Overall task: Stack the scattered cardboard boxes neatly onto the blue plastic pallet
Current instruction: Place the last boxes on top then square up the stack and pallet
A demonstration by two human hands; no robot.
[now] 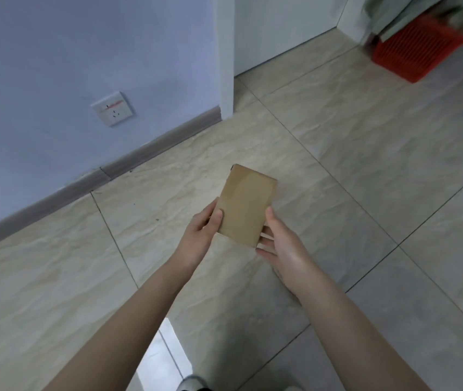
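Both grips were clamped on the small cardboard box (245, 204): the left grip (203, 231) pinched its lower left edge, thumb on top, and the right grip (282, 249) cupped its lower right corner, fingers beneath. The box hung at the centre of the frame above the tiled floor (365, 165), and no blue pallet showed anywhere. Carrying it well probably meant keeping it level in both grips until the pallet came into sight, then setting it square.
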